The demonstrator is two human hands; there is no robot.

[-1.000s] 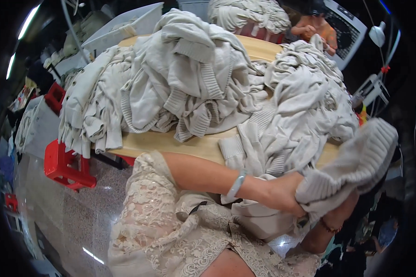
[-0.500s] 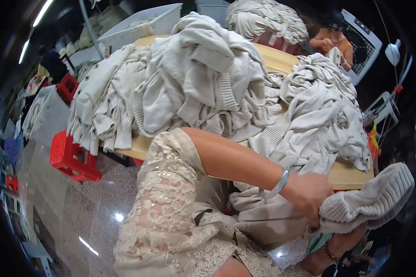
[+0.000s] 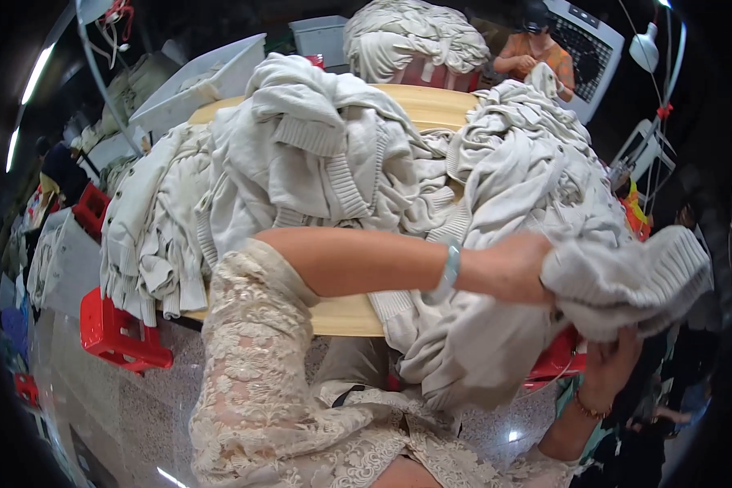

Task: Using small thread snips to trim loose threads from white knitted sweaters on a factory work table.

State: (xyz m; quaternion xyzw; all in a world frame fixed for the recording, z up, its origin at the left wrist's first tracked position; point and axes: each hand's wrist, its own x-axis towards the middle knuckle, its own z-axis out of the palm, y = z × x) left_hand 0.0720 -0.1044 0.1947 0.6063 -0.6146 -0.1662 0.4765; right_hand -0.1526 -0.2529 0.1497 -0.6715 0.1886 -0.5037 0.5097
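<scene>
A cream knitted sweater (image 3: 626,281) with a ribbed edge is bunched up between my hands at the right, and more of its cloth seems to hang down toward my lap. My left hand (image 3: 514,267), slightly blurred, reaches across from the left with a pale bangle on the wrist and grips the sweater's near edge. From below, my right hand (image 3: 613,363) holds the underside of the bunch, its fingertips partly hidden in the knit. Beyond my left arm lies a big heap of cream sweaters (image 3: 301,163); a second sweater pile (image 3: 520,171) rises behind my left hand.
The sweaters cover much of a yellow wooden table (image 3: 431,106). A red stool (image 3: 118,333) stands on the floor at the left. White bins (image 3: 203,85) are at the back. A co-worker in orange (image 3: 545,61) sits at the far right beside a lamp (image 3: 645,49).
Both hands have risen with the bunched sweater, away from my body. The view has also shifted, so the table and piles sit further left.
</scene>
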